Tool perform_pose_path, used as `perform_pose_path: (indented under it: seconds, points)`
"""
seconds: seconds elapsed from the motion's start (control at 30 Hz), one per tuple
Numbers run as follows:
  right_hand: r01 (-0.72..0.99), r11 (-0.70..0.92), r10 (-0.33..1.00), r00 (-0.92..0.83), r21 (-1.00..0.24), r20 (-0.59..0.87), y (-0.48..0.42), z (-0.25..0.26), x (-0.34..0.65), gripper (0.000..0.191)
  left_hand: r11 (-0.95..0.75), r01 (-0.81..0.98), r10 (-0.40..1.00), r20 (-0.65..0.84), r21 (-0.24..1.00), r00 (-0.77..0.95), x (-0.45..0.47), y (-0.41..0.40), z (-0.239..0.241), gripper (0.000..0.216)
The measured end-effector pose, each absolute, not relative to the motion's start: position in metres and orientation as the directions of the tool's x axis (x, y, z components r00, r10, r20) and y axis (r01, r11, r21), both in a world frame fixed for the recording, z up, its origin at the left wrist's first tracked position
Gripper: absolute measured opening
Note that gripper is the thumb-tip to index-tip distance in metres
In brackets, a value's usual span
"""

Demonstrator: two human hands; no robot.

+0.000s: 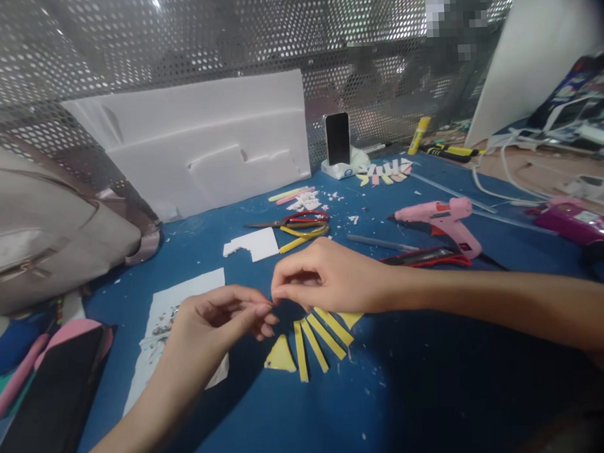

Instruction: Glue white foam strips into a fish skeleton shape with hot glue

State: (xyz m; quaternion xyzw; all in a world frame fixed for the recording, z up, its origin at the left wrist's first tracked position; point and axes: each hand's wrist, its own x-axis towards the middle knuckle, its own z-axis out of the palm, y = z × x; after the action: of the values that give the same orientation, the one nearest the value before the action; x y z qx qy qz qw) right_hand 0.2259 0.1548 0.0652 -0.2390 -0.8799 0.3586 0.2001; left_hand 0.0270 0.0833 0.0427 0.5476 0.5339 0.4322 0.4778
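Observation:
My left hand and my right hand meet fingertip to fingertip over the blue table. Both pinch at the same spot; anything between the fingertips is too small to make out. Just below my right hand, several yellow strips lie fanned out. A yellow, roughly triangular piece with a small dark spot sits at the left end of the fan. Another yellow piece is partly hidden beneath my right hand. Behind my left wrist, a white paper sheet holds tiny coloured bits.
Beyond the hands lie scissors, yellow-handled tweezers, a white cut board and scraps. A pink glue gun and red-black cutter are at right. A phone stands behind; a bag is left.

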Motion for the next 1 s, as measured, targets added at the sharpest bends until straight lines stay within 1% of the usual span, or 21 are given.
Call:
perform_pose_path:
  seconds: [0.1,0.23,0.33,0.37,0.47,0.53,0.6,0.67,0.73,0.87,1.0]
  points:
    - [0.264,0.566,0.569,-0.811,-0.781,0.138,0.155,0.066,0.226,0.016,-0.069,0.197,0.997,0.059,0.978,0.053,0.022,0.086,0.042,0.009]
    - [0.201,0.436,0.517,-0.854,-0.877,0.062,0.158,0.064,0.225,0.018,-0.160,0.162,0.986,0.151,0.974,0.067,0.021,0.083,0.043,0.013]
    - [0.160,0.371,0.491,-0.870,-0.915,0.047,0.162,0.063,0.224,0.019,-0.169,0.088,0.976,0.154,0.982,0.156,0.022,0.079,0.045,0.013]
    - [0.158,0.359,0.494,-0.869,-0.920,0.044,0.162,0.063,0.225,0.019,-0.155,0.080,0.977,0.141,0.985,0.160,0.023,0.078,0.046,0.014]
    - [0.164,0.368,0.536,-0.842,-0.915,0.065,0.163,0.065,0.227,0.018,-0.071,0.088,0.996,0.066,0.994,0.057,0.022,0.079,0.044,0.016]
    - [0.154,0.428,0.565,-0.814,-0.890,0.131,0.163,0.068,0.229,0.018,-0.011,0.067,1.000,0.010,0.998,0.004,0.021,0.082,0.040,0.017]
    - [0.146,0.531,0.567,-0.793,-0.835,0.222,0.162,0.072,0.231,0.013,0.028,0.033,1.000,-0.028,0.999,0.005,0.021,0.086,0.036,0.016]
    - [0.129,0.645,0.530,-0.786,-0.753,0.319,0.161,0.076,0.233,0.008,0.068,0.000,0.998,-0.068,0.998,0.016,0.021,0.088,0.033,0.016]
    - [0.112,0.732,0.476,-0.789,-0.672,0.387,0.158,0.080,0.234,0.006,0.102,-0.030,0.994,-0.101,0.994,0.030,0.021,0.088,0.032,0.017]
    - [0.128,0.807,0.423,-0.806,-0.576,0.414,0.152,0.084,0.235,0.008,0.153,-0.060,0.987,-0.149,0.986,0.062,0.024,0.083,0.033,0.017]
    - [0.098,0.860,0.353,-0.823,-0.500,0.446,0.148,0.082,0.234,0.010,0.198,-0.059,0.977,-0.192,0.979,0.091,0.028,0.079,0.032,0.016]
